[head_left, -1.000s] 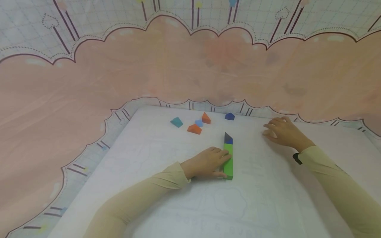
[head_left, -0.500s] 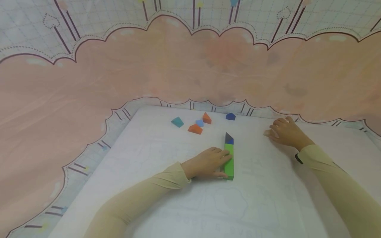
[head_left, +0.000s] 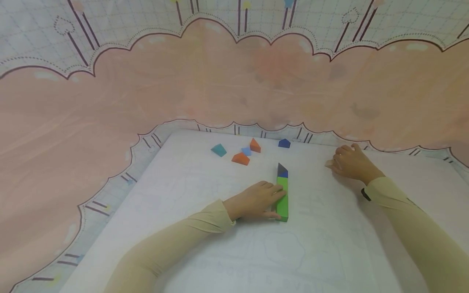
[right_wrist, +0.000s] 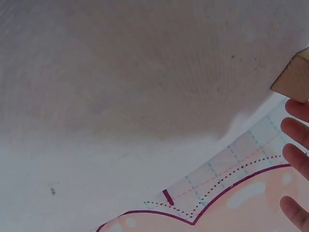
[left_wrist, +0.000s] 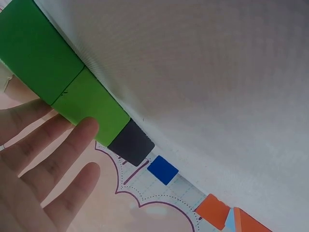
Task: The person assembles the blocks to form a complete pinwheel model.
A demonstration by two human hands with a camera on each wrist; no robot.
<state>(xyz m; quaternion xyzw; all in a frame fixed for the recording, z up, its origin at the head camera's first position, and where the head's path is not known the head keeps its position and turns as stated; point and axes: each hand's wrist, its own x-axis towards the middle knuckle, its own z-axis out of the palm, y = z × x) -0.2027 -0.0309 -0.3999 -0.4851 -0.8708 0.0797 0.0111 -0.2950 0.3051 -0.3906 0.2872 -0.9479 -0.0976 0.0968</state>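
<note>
My left hand [head_left: 254, 200] lies against a row of blocks in the middle of the table, fingers nearly straight over and along its left side. The row joins a dark green block [left_wrist: 36, 50], a light green block [left_wrist: 94, 104] and a dark blue block with a slanted dark face [left_wrist: 132, 142] at its far end. Over at the right, my right hand [head_left: 354, 165] holds a small plain wooden block [right_wrist: 295, 79] at its fingertips; in the right wrist view the frame edge cuts off part of the block and hand.
Beyond the row lie a teal block [head_left: 219, 150], two orange blocks [head_left: 240, 159] and a light blue block [head_left: 246, 151]. A dark blue block [head_left: 284, 143] sits near the table's back edge. A patterned cloth [head_left: 220, 85] rises behind the white table [head_left: 176, 183].
The right hand's fingers have drawn together and the pale wooden block now shows at their tips. The left hand and the row stay in place.
</note>
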